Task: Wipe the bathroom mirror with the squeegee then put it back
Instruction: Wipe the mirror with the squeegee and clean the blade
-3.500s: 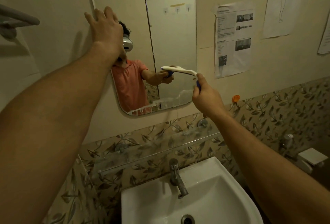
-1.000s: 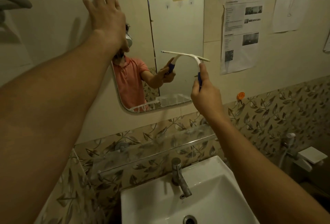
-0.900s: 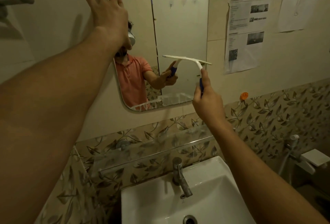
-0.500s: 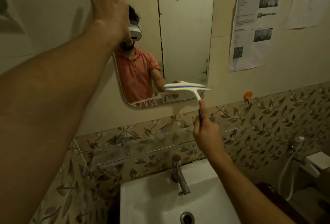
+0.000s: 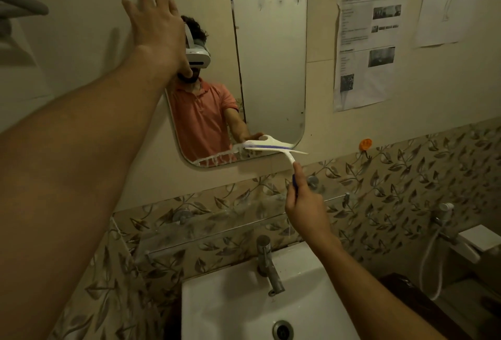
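Observation:
A rounded wall mirror (image 5: 271, 68) hangs above the sink. My right hand (image 5: 305, 205) grips the blue handle of a white squeegee (image 5: 273, 148), whose blade lies across the mirror's lower right corner. White foam streaks (image 5: 214, 160) run along the mirror's bottom edge to the left of the blade. My left hand (image 5: 156, 26) is spread flat, fingers apart, against the mirror's upper left edge and holds nothing.
A glass shelf (image 5: 217, 231) on metal mounts runs below the mirror. Under it are a white sink (image 5: 230, 304) and a steel tap (image 5: 268, 266). An orange hook (image 5: 365, 144) sits on the wall at right, papers (image 5: 363, 49) above it, a hand spray hose (image 5: 433, 244) far right.
My right hand has drawn the squeegee down the mirror's right side from mid height to the bottom corner. The left hand has stayed on the mirror's edge.

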The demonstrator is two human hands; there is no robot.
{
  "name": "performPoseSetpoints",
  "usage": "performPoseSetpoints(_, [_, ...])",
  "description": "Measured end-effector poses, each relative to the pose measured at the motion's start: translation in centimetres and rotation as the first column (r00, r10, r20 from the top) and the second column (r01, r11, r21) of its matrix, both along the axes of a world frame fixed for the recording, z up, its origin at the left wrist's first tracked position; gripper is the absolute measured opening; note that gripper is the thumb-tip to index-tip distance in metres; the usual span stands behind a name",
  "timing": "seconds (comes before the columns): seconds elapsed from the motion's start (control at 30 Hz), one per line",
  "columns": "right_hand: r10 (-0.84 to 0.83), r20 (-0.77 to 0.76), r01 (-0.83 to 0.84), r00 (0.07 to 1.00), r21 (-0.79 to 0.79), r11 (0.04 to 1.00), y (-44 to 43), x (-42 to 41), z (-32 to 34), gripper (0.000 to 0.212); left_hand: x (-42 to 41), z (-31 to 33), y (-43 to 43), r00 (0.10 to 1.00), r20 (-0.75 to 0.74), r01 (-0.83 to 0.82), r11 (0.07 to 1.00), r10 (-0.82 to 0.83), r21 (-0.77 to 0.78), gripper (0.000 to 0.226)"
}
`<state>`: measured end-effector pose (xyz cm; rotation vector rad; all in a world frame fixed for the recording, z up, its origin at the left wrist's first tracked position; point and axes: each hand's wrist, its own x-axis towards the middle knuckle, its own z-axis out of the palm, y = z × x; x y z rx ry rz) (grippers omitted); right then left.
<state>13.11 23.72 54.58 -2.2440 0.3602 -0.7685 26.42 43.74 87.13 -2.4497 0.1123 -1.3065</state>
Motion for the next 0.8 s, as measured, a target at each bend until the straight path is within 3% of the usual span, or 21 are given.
performPoseSetpoints(0.1, [0.022, -0.030, -0.021, 0.999, 0.056, 0.998, -0.3, -0.6, 0.9, 0.065, 0.1, 0.0, 0.1, 1.000, -0.011, 0.011, 1.000, -0.011, 0.001, 0.141])
performPoseSetpoints(0.23, [0.037, 0.164, -0.048, 0.986, 0.061, 0.997, 0.0, -0.6, 5.2, 0.065, 0.2, 0.2, 0.2, 1.000, -0.015, 0.000, 1.000, 0.000, 0.004, 0.140])
performPoseSetpoints(0.3, [0.059, 0.236, -0.056, 0.970, -0.018, 0.998, 0.4, -0.1, 8.2, 0.067, 0.2, 0.2, 0.1, 1.000, -0.019, 0.004, 1.000, -0.004, 0.002, 0.140])
performPoseSetpoints(0.43, [0.112, 0.224, -0.063, 0.968, -0.216, 0.974, 2.1, 1.1, 11.9, 0.069, 0.2, 0.2, 0.3, 1.000, -0.019, 0.013, 1.000, -0.013, 0.000, 0.139])
performPoseSetpoints(0.53, [0.074, 0.180, -0.022, 0.981, -0.273, 0.962, 3.5, 2.3, 11.4, 0.069, 0.2, 0.1, 0.2, 1.000, -0.012, 0.010, 1.000, -0.010, 0.009, 0.138])
performPoseSetpoints(0.8, [-0.006, 0.164, 0.044, 0.986, -0.226, 0.973, 5.5, 2.4, 4.7, 0.069, 0.2, 0.0, 0.1, 1.000, 0.008, 0.002, 1.000, -0.002, 0.015, 0.140])
